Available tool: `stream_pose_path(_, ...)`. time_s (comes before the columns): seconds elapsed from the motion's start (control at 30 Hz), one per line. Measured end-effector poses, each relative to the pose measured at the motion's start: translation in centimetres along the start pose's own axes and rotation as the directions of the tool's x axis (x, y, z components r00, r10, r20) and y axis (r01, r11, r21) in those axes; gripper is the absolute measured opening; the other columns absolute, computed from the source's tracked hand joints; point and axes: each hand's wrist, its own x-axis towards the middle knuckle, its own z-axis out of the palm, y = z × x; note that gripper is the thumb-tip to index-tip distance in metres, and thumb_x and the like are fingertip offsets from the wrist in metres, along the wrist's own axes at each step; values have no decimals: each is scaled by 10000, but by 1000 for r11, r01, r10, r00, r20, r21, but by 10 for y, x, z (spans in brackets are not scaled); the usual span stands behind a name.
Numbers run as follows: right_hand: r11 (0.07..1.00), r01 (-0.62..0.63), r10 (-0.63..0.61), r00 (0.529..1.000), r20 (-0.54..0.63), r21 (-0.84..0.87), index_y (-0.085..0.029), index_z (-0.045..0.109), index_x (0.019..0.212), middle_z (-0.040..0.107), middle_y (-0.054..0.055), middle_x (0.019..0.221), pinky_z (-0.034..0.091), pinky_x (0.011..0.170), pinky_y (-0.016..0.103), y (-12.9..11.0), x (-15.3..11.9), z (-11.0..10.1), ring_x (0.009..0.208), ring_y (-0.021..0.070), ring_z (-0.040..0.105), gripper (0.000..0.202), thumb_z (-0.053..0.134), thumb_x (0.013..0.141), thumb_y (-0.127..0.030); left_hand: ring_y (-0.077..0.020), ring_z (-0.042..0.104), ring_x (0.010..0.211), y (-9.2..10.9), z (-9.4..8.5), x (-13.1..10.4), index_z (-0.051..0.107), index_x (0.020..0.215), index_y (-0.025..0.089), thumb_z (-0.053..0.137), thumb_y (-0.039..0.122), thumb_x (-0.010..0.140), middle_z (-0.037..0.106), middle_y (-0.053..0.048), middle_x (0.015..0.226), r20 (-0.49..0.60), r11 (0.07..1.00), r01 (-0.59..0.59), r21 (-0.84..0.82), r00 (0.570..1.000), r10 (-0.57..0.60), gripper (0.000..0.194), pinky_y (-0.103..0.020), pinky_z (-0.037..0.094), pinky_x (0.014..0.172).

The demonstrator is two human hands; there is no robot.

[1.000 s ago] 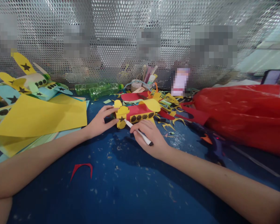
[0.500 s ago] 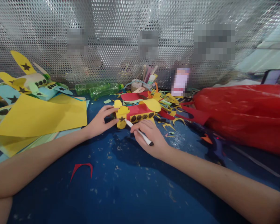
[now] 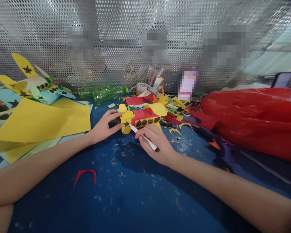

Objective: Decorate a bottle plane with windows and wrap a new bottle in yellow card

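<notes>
A toy airplane in red and yellow paper lies on the blue table, with black ovals along its side and a dark star on its yellow tail. My left hand grips the tail end between thumb and fingers. In my right hand is a white marker with a black end. Its tip touches, or nearly touches, the star. My right fingers hide part of the airplane's lower side.
Yellow paper sheets and finished paper airplanes lie at left. Green bottles and paper scraps sit behind. A red plastic bag, a glue gun and a red scrap are also on the table.
Almost nothing differs. Both hands, the marker and the airplane stay in the same place, with the marker tip still at the star.
</notes>
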Motion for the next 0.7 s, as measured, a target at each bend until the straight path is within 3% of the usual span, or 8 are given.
stream_pose_path(0.7, 1000, -3, 3, 1000, -9, -9, -221, 519, 820, 614, 11, 751, 374, 692, 326, 1, 0, 1, 736, 177, 535, 131, 430, 877, -144, -236, 454, 1222, 0, 1, 0, 537, 1237, 276, 532, 482, 881, 467, -71, 1265, -9, 1000, -3, 9, 1000, 3, 412, -419, 465, 989)
